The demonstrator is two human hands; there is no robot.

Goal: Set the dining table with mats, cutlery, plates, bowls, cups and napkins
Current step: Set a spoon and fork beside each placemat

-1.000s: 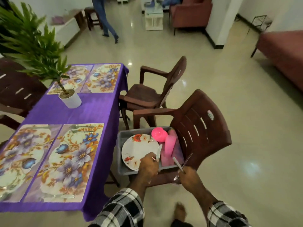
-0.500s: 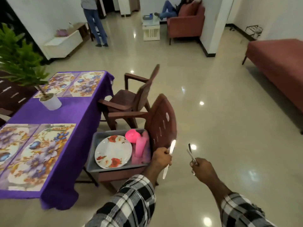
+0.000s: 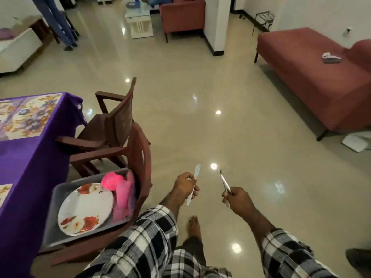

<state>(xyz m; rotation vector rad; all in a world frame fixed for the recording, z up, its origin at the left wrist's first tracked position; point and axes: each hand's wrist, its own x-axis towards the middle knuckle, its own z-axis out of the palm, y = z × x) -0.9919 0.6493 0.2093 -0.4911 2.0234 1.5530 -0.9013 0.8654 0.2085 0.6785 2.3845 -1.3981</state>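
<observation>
My left hand (image 3: 185, 184) grips a white knife (image 3: 196, 172) upright, over the bare floor to the right of the chair. My right hand (image 3: 237, 199) holds thin metal cutlery (image 3: 224, 180), its tips pointing up and away. A grey tray (image 3: 54, 233) rests on the seat of the near brown chair (image 3: 140, 157); it holds a floral plate (image 3: 84, 209), a pink bowl (image 3: 111, 180), a pink cup (image 3: 122, 194) and pink napkins. The purple-clothed dining table (image 3: 30, 167) at the left carries floral mats (image 3: 26, 115).
A second brown chair (image 3: 112, 121) stands beyond the first, against the table. A red couch (image 3: 313, 77) runs along the right. Glossy tiled floor spreads ahead. A person's legs (image 3: 56, 23) stand at the far left; a red armchair (image 3: 182, 15) and white side table are farther back.
Both hands lifted the cutlery out of the tray and moved right, away from the chair. My view swung right, so the table and plant slid out at the left.
</observation>
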